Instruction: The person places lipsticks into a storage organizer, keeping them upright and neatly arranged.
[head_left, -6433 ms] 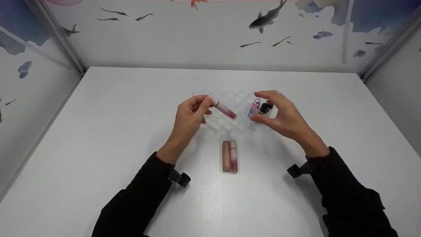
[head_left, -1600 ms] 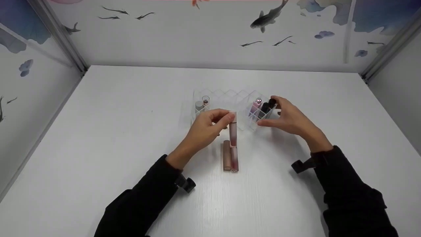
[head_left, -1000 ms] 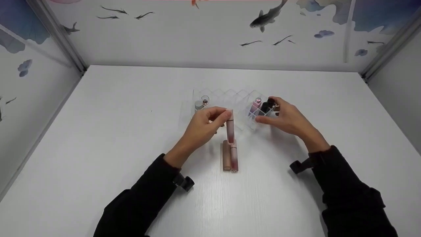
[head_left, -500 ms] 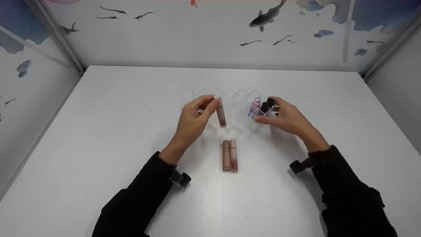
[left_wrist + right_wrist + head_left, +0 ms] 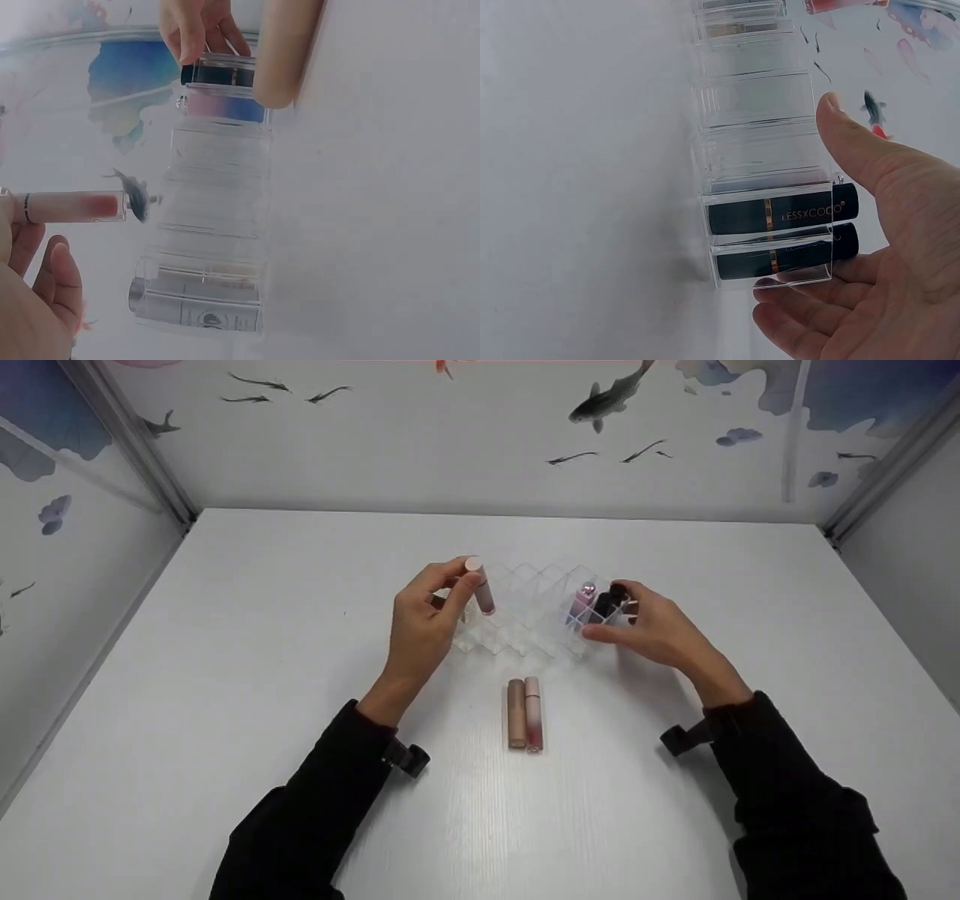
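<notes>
My left hand pinches a lip gloss tube by its pale cap, above the left part of a clear lipstick organizer. The tube's pink-red end tilts down, apart from the organizer. My right hand holds the organizer's right end, thumb in front and fingers round the far side. Two black lipsticks stand in slots there, beside a pink-and-blue tube. A silver-grey tube sits in the opposite end, hidden behind my left hand in the head view.
A tan tube and another lip gloss lie side by side on the white table, in front of the organizer. White panels printed with fish rise at the back and sides.
My left hand has carried the lip gloss from above the lying tubes, back and left, over the organizer's left part. The right hand has stayed at the organizer's right end during the last second.
</notes>
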### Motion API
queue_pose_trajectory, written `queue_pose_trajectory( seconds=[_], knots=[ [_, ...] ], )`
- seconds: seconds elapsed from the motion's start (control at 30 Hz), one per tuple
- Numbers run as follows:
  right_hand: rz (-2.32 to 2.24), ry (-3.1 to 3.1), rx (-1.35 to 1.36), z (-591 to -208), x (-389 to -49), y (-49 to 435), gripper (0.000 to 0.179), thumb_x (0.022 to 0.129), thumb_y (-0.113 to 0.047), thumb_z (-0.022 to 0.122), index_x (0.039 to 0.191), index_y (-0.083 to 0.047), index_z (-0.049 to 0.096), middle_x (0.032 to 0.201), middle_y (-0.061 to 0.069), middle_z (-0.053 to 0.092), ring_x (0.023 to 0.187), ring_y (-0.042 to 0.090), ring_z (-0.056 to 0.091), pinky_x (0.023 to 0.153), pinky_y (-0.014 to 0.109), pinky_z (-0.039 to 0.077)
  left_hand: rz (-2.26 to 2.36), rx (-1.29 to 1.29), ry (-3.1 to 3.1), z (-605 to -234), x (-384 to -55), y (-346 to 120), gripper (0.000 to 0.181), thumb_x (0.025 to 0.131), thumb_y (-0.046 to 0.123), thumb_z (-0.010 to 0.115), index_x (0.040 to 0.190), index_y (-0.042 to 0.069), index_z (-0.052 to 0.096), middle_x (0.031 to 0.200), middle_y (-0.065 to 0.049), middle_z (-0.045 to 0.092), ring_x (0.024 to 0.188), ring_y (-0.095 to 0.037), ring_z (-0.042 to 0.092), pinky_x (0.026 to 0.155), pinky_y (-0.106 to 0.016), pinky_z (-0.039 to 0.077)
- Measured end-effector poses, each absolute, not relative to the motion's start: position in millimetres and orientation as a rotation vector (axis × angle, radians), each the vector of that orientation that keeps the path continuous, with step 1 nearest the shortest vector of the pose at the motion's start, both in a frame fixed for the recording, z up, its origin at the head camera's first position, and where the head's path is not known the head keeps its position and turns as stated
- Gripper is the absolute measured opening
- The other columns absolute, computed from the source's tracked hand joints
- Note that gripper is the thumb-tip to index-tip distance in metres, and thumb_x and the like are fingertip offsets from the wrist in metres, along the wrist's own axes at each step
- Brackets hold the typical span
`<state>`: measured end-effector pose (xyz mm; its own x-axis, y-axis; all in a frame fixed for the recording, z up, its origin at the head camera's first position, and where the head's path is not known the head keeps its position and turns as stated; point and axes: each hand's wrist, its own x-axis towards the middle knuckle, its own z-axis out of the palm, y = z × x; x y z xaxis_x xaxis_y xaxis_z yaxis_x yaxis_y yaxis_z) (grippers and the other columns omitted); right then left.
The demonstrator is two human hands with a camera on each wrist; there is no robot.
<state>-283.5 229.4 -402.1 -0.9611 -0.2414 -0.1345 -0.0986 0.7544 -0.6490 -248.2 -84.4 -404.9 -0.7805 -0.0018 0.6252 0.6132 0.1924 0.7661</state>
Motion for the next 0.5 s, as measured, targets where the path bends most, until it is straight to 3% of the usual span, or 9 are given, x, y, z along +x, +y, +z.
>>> queue_pose_trajectory(
  seconds=[0.13, 0.5],
  knots=[
    [-0.989, 2.742, -0.278, -401.1, -282.9, 229.2, 0.108, 0.082, -0.065, 0.076, 0.158, -0.005, 0.029, 0.152, 0.022, 0.045, 0.139, 0.040, 0.044, 0.110, 0.057, 0.039, -1.553, -0.544, -1.974, -410.1, -252.4, -86.6, 0.023, 0.099, 0.010, 0.067, 0.120, 0.001, 0.070, 0.098, -0.007, 0.070, 0.090, -0.017, 0.062, 0.062, -0.024, 0.043],
    [-1.002, 2.729, -0.272, -401.2, -282.9, 230.3, 0.111, 0.079, -0.069, 0.075, 0.158, -0.005, 0.029, 0.151, 0.022, 0.046, 0.139, 0.041, 0.044, 0.110, 0.057, 0.039, -1.503, -0.562, -1.997, -415.9, -259.3, -90.3, 0.027, 0.101, 0.025, 0.065, 0.123, 0.011, 0.072, 0.098, 0.004, 0.070, 0.092, -0.010, 0.063, 0.061, -0.029, 0.045]
  ],
)
